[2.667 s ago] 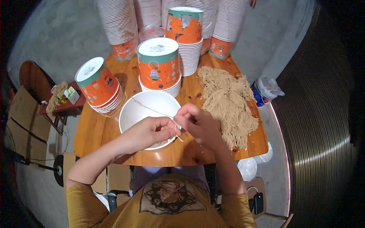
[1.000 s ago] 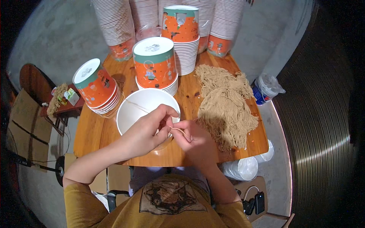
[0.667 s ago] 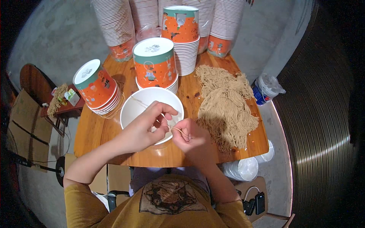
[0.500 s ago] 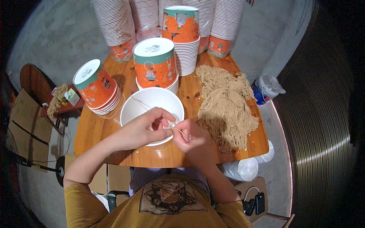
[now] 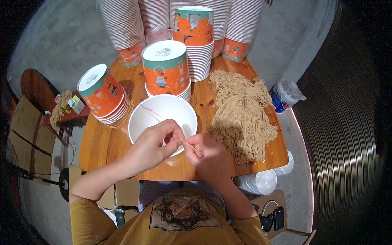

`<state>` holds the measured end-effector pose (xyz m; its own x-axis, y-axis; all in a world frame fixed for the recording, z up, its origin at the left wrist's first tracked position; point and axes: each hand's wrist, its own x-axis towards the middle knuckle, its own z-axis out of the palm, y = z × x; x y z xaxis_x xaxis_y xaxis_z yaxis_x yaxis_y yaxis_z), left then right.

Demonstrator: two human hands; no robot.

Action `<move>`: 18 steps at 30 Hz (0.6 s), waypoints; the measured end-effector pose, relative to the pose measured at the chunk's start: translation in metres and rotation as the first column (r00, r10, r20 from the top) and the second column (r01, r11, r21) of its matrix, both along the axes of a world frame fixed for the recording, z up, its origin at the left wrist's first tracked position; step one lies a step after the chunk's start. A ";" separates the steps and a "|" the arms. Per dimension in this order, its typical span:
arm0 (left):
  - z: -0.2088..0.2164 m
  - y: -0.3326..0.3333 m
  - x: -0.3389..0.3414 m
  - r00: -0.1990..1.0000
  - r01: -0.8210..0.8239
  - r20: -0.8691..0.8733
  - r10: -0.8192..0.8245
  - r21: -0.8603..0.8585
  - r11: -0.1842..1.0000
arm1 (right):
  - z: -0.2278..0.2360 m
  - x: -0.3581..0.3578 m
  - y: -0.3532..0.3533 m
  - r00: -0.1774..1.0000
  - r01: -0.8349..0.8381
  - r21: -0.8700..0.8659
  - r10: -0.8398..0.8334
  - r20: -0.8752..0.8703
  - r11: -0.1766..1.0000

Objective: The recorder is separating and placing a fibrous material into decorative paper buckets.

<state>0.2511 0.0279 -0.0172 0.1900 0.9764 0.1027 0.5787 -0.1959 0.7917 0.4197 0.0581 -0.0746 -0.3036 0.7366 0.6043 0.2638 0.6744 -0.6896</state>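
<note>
Both hands meet over the near edge of a round white tub (image 5: 139, 127), whose inside shows. A thin tan string (image 5: 190, 146) runs between my fingertips. My left hand (image 5: 157, 143) pinches the string with thumb and forefinger. Close against it on the right, my right hand (image 5: 206, 150) is closed on the same string, its fingers curled. More pale string lies over the tub's far wall and passes behind my left hand. To the right, a heap of tan string (image 5: 243, 118) is spread on the wooden table (image 5: 202, 96).
Upside-down stacks of orange-and-green paper tubs stand at the left (image 5: 104, 92), just behind the white tub (image 5: 166, 69) and farther back (image 5: 194, 26). Bagged tub stacks (image 5: 120, 28) line the wall. A bucket (image 5: 283, 98) stands off the table's right side.
My left hand has come slightly down and nearer, its fingers now drawn together on the string. My right hand stays close beside it, its fingers shifted slightly.
</note>
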 end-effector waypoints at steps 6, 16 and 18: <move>-0.020 0.004 -0.004 0.982 0.003 0.189 -0.010 0.041 0.999 | -0.002 0.000 -0.002 1.000 0.000 0.070 -0.002 0.029 0.998; -0.017 0.006 0.001 0.922 0.107 0.371 -0.109 0.028 0.994 | -0.007 -0.003 -0.009 0.951 -0.171 -0.493 0.012 -0.310 0.853; -0.015 0.006 0.001 0.923 0.117 0.369 -0.112 0.008 0.993 | -0.008 -0.002 -0.009 0.947 -0.179 -0.479 0.018 -0.322 0.859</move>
<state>0.2526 0.0342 -0.0317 0.2521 0.9520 0.1739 0.2200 -0.2314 0.9477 0.4178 0.0496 -0.0827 -0.2574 0.9364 0.2386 -0.0558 0.2321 -0.9711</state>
